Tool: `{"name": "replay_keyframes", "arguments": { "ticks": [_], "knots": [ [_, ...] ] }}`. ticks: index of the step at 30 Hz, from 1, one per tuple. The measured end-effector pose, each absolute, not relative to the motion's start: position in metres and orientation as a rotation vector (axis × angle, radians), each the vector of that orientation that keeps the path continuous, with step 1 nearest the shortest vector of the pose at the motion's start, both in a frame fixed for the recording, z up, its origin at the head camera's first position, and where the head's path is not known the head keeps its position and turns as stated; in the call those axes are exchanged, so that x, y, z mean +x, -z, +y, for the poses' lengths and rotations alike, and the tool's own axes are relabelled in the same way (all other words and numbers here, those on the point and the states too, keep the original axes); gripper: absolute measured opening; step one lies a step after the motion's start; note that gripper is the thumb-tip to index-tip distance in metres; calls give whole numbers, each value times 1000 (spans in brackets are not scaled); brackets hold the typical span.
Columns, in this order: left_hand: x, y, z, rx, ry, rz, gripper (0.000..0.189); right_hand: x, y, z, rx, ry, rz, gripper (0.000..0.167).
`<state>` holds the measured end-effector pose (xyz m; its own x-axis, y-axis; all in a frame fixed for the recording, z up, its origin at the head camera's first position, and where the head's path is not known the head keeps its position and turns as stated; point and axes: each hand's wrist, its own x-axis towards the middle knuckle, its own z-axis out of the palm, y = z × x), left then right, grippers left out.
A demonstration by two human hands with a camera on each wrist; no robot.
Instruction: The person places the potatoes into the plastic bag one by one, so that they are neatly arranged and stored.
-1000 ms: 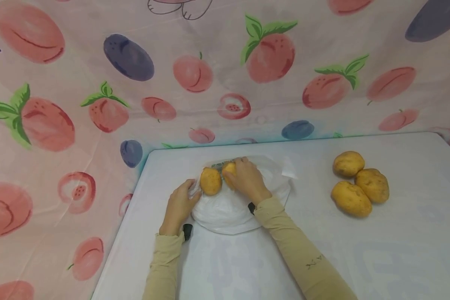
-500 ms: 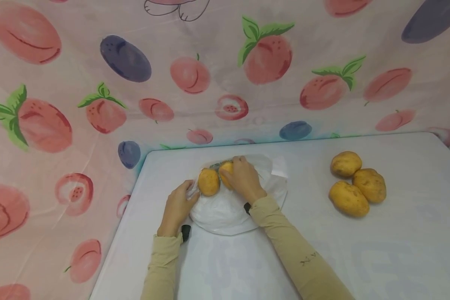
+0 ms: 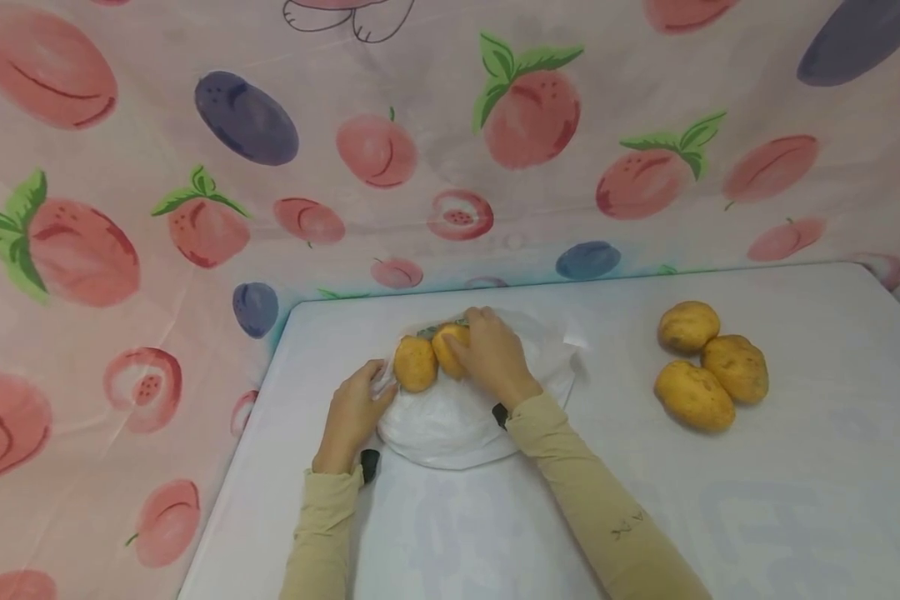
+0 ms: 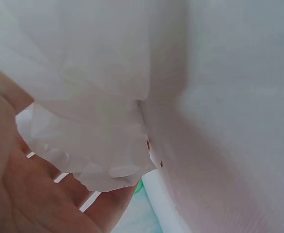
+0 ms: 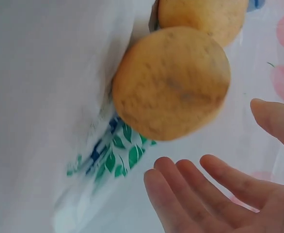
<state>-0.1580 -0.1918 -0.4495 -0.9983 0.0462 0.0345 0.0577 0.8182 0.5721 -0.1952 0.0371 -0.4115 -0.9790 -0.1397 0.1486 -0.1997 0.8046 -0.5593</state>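
A white plastic bag (image 3: 450,433) lies on the table with two yellow potatoes at its far left part. The left potato (image 3: 415,364) and the right potato (image 3: 448,354) sit side by side. My left hand (image 3: 351,414) holds the bag's left edge; in the left wrist view the thin plastic (image 4: 93,141) passes between thumb and fingers. My right hand (image 3: 497,354) is beside the right potato. In the right wrist view its fingers (image 5: 200,194) are extended and spread, a small gap away from the nearer potato (image 5: 171,82).
Three more potatoes (image 3: 696,398) are grouped on the right side of the white table (image 3: 817,492). Behind and to the left hangs a pink cloth (image 3: 390,75) printed with fruit. Green leaf print (image 5: 120,155) marks the bag near the potatoes.
The right potato has shifted left, up against the other one, and more of it shows beside my right hand. My left hand stays at the bag's edge. The head view has drifted slightly.
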Motion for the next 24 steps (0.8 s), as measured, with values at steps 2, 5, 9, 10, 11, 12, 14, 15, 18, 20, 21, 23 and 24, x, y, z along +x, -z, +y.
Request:
{"name": "replay_keyframes", "arguments": {
  "ticks": [2, 5, 9, 10, 11, 12, 14, 15, 18, 20, 21, 23, 24],
  "knots": [
    [-158, 449, -192, -76, 944, -2977, 47, -194, 409, 41, 272, -921, -2876, 49],
    [-158, 449, -192, -76, 952, -2977, 48, -192, 407, 47, 272, -917, -2869, 48],
    [-158, 449, -192, -82, 944, -2979, 48, -189, 406, 55, 272, -906, -2856, 48],
    [-158, 449, -192, -82, 942, -2979, 48, -188, 406, 57, 274, -905, -2850, 48],
    [-159, 450, -192, -85, 937, -2980, 48, -187, 406, 59, 274, -904, -2845, 48],
    [-159, 450, -193, -86, 934, -2982, 48, -187, 406, 62, 277, -900, -2841, 47],
    [-159, 450, -193, -88, 931, -2986, 49, -185, 405, 66, 286, -892, -2837, 48],
    [-159, 450, -193, -89, 929, -2988, 49, -184, 404, 68, 291, -886, -2836, 48],
    [-159, 451, -193, -85, 929, -2992, 49, -181, 403, 73, 305, -859, -2845, 48],
    [-159, 451, -192, -83, 932, -2993, 49, -179, 401, 76, 310, -835, -2849, 48],
    [-159, 451, -192, -84, 932, -2992, 49, -178, 401, 78, 311, -826, -2847, 48],
    [-159, 451, -192, -81, 935, -2990, 48, -175, 400, 81, 312, -812, -2838, 47],
    [-159, 451, -192, -79, 935, -2990, 48, -174, 399, 82, 314, -809, -2830, 46]
  ]
}}
